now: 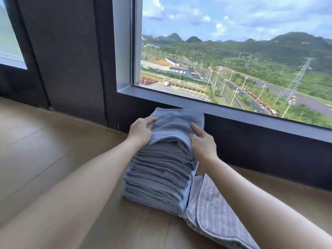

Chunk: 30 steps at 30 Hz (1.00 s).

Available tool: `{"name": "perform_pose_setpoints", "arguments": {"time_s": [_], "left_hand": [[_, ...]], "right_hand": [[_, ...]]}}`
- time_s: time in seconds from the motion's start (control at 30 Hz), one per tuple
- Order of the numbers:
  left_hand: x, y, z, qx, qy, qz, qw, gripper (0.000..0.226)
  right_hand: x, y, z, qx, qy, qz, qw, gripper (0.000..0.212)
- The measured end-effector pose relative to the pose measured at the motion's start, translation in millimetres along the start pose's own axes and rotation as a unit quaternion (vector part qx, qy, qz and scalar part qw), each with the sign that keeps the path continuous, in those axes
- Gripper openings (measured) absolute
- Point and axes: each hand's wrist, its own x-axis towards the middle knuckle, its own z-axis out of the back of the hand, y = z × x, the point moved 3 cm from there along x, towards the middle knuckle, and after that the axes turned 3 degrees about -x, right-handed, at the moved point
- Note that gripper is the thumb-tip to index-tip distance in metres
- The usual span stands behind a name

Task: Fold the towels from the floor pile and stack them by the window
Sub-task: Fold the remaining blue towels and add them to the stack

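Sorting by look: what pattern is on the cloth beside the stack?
The cloth is grey with thin pale stripes; best in head view.

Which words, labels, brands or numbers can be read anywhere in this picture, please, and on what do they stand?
No text can be read in this view.
Top towel and stack of folded towels: no tag or label shows.
Striped cloth: no label shows.
Buildings and red vehicles beyond the window: any signs are too small to read.

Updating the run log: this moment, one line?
left hand holds top towel | right hand holds it | stack by window
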Motion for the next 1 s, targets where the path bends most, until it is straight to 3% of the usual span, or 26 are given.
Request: {"name": "perform_pose_setpoints", "arguments": {"time_s": [0.23, 0.3, 0.4, 0.43, 0.5, 0.57, 0.63, 0.73, 0.87, 1.0], "left_hand": [[2, -33, 16, -0.051, -0.115, -0.046, 0.991, 0.034], [8, -35, 13, 0.016, -0.089, 0.001, 0.996, 0.032], [-1, -28, -4, 0.12, 0.033, 0.094, 0.988, 0.027], [-4, -29, -6, 0.133, 0.028, 0.103, 0.985, 0.032], [-9, -42, -2, 0.135, -0.046, 0.067, 0.987, 0.037], [-14, -61, -2, 0.075, -0.081, -0.035, 0.993, 0.035], [-16, -71, -12, 0.066, 0.036, -0.113, 0.991, 0.037], [-26, -49, -36, 0.212, 0.197, -0.1, 0.952, 0.044], [-36, -38, -51, 0.299, 0.22, -0.105, 0.922, 0.048], [-30, -56, -35, 0.25, 0.217, -0.06, 0.942, 0.05]], "right_hand": [[4, 19, 14, 0.017, -0.003, 0.051, 0.999, 0.044], [3, 20, 11, -0.036, 0.032, 0.009, 0.999, 0.047], [0, 17, 9, -0.139, 0.073, -0.032, 0.987, 0.047], [-1, 17, 11, -0.154, 0.068, -0.03, 0.985, 0.047], [-3, 19, 17, -0.172, 0.041, 0.002, 0.984, 0.047], [-6, 25, 22, -0.213, 0.027, 0.073, 0.974, 0.046], [-3, 26, 21, -0.278, 0.062, 0.117, 0.951, 0.047], [2, 7, 23, -0.36, 0.142, 0.083, 0.919, 0.056], [-3, -12, 24, -0.351, 0.189, 0.054, 0.916, 0.057], [-13, 3, 50, -0.242, 0.162, 0.054, 0.955, 0.054]]}}
